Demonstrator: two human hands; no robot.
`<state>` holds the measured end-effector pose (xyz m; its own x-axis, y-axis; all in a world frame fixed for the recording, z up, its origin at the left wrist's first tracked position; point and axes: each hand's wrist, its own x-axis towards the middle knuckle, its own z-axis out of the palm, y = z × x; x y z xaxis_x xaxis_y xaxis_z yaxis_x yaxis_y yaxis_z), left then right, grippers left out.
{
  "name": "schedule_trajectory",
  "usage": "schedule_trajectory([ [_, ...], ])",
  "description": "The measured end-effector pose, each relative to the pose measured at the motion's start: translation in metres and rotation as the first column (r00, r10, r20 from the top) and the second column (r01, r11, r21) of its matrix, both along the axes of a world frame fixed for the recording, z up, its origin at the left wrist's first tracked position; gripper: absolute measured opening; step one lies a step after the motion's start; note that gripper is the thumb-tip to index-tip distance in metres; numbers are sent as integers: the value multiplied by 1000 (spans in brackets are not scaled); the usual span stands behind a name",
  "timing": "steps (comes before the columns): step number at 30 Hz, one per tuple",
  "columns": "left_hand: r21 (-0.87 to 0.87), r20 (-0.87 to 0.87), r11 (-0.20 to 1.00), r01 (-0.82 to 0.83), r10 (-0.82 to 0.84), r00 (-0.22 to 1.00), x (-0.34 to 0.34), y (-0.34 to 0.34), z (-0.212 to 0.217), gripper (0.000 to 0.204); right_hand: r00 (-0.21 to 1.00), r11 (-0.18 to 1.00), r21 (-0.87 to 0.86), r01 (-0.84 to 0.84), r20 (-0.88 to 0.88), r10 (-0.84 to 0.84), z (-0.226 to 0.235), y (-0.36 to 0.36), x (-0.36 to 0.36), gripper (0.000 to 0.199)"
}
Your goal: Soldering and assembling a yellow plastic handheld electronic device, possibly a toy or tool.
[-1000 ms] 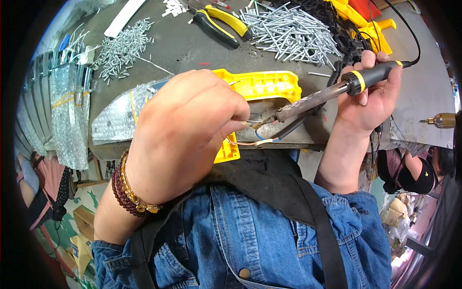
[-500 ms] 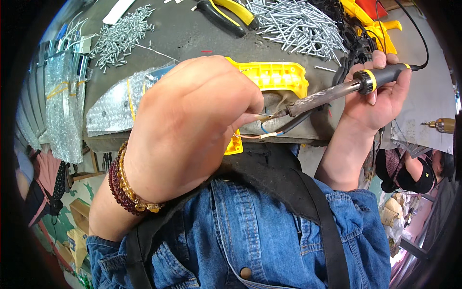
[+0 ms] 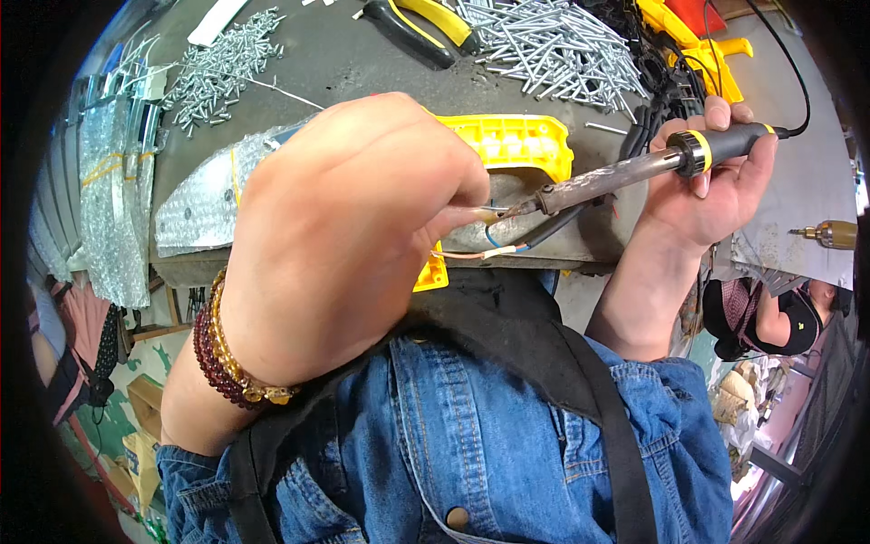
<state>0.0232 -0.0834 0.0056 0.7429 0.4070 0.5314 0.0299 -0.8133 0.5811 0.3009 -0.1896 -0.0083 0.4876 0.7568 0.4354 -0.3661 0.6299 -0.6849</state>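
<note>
My right hand (image 3: 720, 181) grips the black and yellow handle of a soldering iron (image 3: 625, 175), whose metal tip points left. The tip meets thin wires (image 3: 494, 238) that stick out of a black cable (image 3: 566, 224) at the bench's near edge. My left hand (image 3: 349, 227) is closed, pinching something thin at those wires right by the tip; what exactly it pinches is hidden by the fingers. A yellow plastic part (image 3: 517, 145) lies just behind both hands, partly covered by the left one. Beaded bracelets circle my left wrist.
On the grey bench (image 3: 353, 63) lie a pile of long nails (image 3: 553, 41), a heap of small screws (image 3: 213, 72), yellow-handled pliers (image 3: 421, 23) and bubble-wrap packs (image 3: 195, 204). More yellow parts (image 3: 693, 45) sit at the back right. A drill tip (image 3: 829, 234) and another person (image 3: 779, 313) are at right.
The soldering iron's tip has come in closer to my left fingertips and the wires. Both hands have shifted slightly up and right in the view.
</note>
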Motion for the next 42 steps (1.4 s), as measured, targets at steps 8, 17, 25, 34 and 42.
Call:
schedule_trajectory([
  [8,2,-6,1000,5,-5,1000,-5,-1,1,15,1000,1000,19,-22,3,22,3,2,0,44],
  [17,47,-19,998,43,-42,999,-17,-1,-1,17,999,1000,31,5,41,-6,1,-1,-5,43],
  [25,17,-98,999,39,-38,994,-42,-3,-3,23,994,999,41,-35,102,31,15,-10,-41,44],
  [34,30,-66,998,53,-51,996,-44,-2,-9,22,944,996,47,-77,325,58,16,-10,-59,45],
  [42,66,-31,996,63,-61,998,-39,1,-11,23,953,991,16,135,270,-134,17,-9,-57,48],
])
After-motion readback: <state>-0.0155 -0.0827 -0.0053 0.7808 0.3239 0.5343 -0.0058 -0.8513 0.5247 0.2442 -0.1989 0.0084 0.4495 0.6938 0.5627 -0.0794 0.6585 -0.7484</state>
